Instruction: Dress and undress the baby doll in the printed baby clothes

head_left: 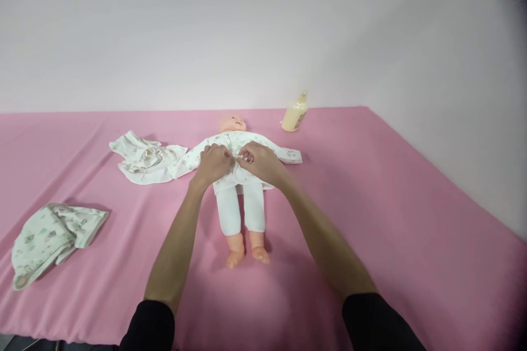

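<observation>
A baby doll (233,123) lies on its back, head away from me and feet toward me. It wears a white printed long-sleeved top (263,142) with its arms spread, and white trousers (229,211). My left hand (214,163) is closed in a pinch at the middle of the top's front. Beside it, almost touching, my right hand (260,160) pinches the same front opening and wears a ring. The small bit of fabric or fastening between the fingertips is too small to make out.
Crumpled white baby clothes (148,162) lie left of the doll, by its sleeve. Nearer me on the left is a folded printed garment (51,238). A pale yellow pump bottle (295,115) stands beyond the doll to the right. Walls border the pink-covered surface (370,203) behind and at right.
</observation>
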`<act>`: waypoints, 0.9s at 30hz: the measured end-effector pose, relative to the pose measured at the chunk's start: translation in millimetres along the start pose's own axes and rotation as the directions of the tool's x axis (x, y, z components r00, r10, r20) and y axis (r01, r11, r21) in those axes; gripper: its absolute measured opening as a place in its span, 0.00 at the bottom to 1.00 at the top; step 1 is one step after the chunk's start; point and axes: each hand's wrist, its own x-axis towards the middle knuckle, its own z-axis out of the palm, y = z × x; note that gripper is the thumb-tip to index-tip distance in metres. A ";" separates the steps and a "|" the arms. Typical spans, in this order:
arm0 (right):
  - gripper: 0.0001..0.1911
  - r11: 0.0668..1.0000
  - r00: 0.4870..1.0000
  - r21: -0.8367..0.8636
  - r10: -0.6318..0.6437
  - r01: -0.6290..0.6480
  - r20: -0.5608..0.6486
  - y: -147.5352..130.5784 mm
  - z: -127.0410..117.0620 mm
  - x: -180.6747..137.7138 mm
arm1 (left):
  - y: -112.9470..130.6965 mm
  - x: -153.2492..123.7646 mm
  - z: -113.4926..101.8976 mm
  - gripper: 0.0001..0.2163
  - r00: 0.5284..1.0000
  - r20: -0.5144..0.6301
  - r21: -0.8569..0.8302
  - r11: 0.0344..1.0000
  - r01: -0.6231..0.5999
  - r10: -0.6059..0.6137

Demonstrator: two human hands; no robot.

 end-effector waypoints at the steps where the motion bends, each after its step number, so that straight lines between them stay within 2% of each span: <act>1: 0.03 0.999 1.000 -0.035 -0.018 0.019 0.014 -0.7 0.7 -6.5 | 0.9 -2.9 -3.5 0.05 1.000 0.019 0.038 0.999 -0.014 0.014; 5: 0.04 0.952 0.981 -0.253 -0.142 0.172 0.131 0.2 9.8 -37.8 | 13.1 -21.0 -11.7 0.04 0.980 0.158 0.218 0.964 -0.151 0.118; 7: 0.05 0.906 0.974 -0.361 -0.185 0.222 0.134 2.0 16.8 -50.0 | 21.2 -32.4 -8.6 0.05 0.967 0.191 0.308 0.925 -0.221 0.167; 9: 0.04 0.859 0.973 -0.458 -0.200 0.229 0.112 3.4 23.7 -56.6 | 27.1 -43.7 -0.6 0.07 0.962 0.192 0.413 0.873 -0.261 0.197; 11: 0.07 0.808 0.969 -0.535 -0.220 0.247 0.115 3.8 29.5 -58.0 | 29.3 -53.8 9.7 0.09 0.962 0.180 0.506 0.819 -0.270 0.206; 15: 0.13 0.742 0.958 -0.607 -0.253 0.284 0.138 2.7 35.0 -54.3 | 27.2 -67.2 26.6 0.10 0.978 0.098 0.597 0.776 -0.205 0.182; 18: 0.13 0.837 0.980 -0.511 -0.181 0.195 0.078 0.4 34.3 -52.0 | 24.0 -69.9 34.3 0.08 0.982 0.025 0.615 0.771 -0.164 0.189; 21: 0.10 0.963 0.997 -0.261 -0.075 0.069 -0.014 -5.2 31.5 -50.8 | 16.7 -68.3 38.2 0.09 0.974 -0.040 0.597 0.787 -0.158 0.225; 24: 0.08 0.997 0.998 -0.075 -0.029 0.025 -0.060 -14.7 29.7 -50.8 | 2.5 -67.0 35.5 0.10 0.947 -0.093 0.552 0.808 -0.207 0.307; 27: 0.09 0.997 0.996 -0.062 -0.054 0.049 -0.071 -23.0 31.4 -53.0 | -16.5 -69.7 27.5 0.11 0.880 -0.152 0.498 0.804 -0.325 0.450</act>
